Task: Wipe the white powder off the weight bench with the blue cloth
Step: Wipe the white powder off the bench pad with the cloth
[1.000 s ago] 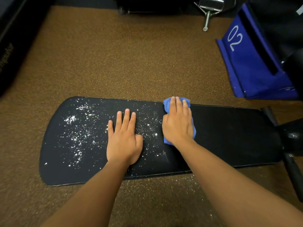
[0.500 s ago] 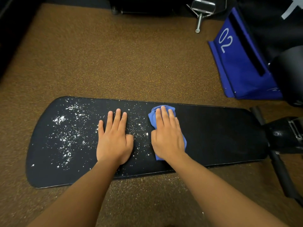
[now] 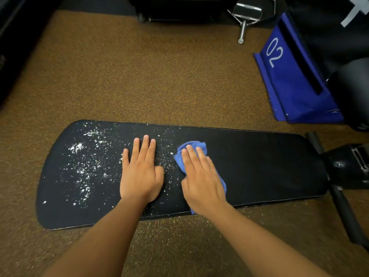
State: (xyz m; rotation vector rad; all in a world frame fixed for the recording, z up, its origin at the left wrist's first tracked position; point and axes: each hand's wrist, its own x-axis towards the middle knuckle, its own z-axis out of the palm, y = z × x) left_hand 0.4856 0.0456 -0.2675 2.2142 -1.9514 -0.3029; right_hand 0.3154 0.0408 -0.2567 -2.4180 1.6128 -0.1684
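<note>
The black weight bench pad (image 3: pixel 259 164) lies crosswise in front of me. White powder (image 3: pixel 87 166) is scattered over its left half, thinning toward the middle. My left hand (image 3: pixel 139 172) rests flat on the pad with straight fingers, in the powder's right fringe. My right hand (image 3: pixel 201 180) presses flat on the crumpled blue cloth (image 3: pixel 192 147), just right of the left hand. The cloth shows beyond the fingertips and along the hand's right side; the rest is hidden under the palm. The pad's right half looks free of powder.
Brown speckled floor (image 3: pixel 159 80) surrounds the bench. A blue block marked 02 (image 3: pixel 289 76) stands at the back right. A metal handle (image 3: pixel 244 19) lies at the top. The bench's black frame (image 3: pixel 347 170) sticks out on the right. Fine powder dusts the floor by the near edge.
My right hand has drawn the blue cloth from the pad's far edge back toward me and slightly left. The left hand has stayed flat in the same place.
</note>
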